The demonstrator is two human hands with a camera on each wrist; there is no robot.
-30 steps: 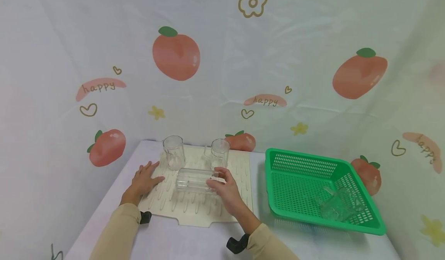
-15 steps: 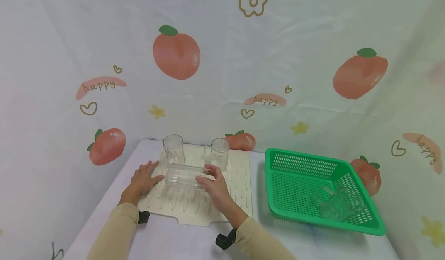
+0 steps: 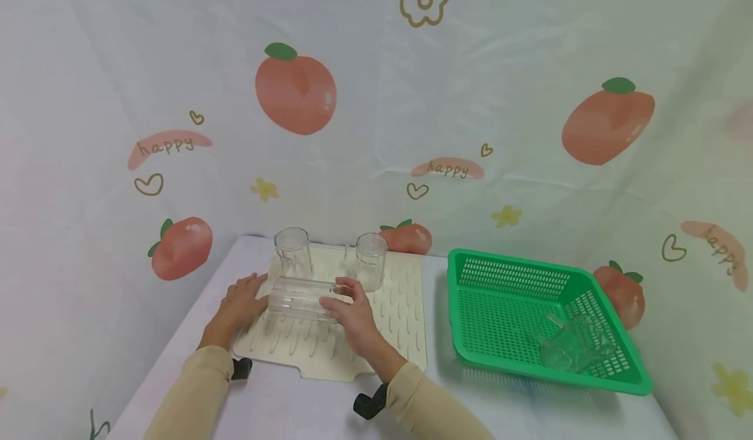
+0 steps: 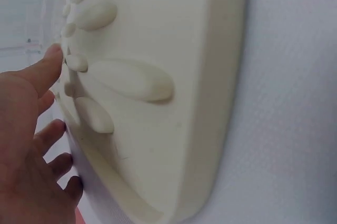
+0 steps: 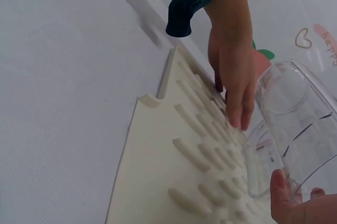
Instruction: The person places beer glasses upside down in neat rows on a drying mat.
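A clear glass mug (image 3: 297,298) lies sideways in the grip of my right hand (image 3: 355,316), low over a cream ridged drying mat (image 3: 406,322). My fingers and thumb are at its right end. In the right wrist view, the glass mug (image 5: 300,108) is tilted beside my thumb. My left hand (image 3: 235,306) rests at the mat's left edge with fingers spread, its thumb close to the mug's left end. Two more clear mugs (image 3: 294,253) stand upright along the back of the mat, one behind each end of the held mug.
A green plastic basket (image 3: 500,361) sits on the table right of the mat, with a clear mug (image 3: 567,348) lying tilted in its right side. A white printed cloth (image 3: 376,133) hangs right behind the mat. White table (image 3: 282,407) shows in front.
My right hand has carried the sideways mug leftward across the mat, toward my left hand. The left hand has stayed at the mat's edge.
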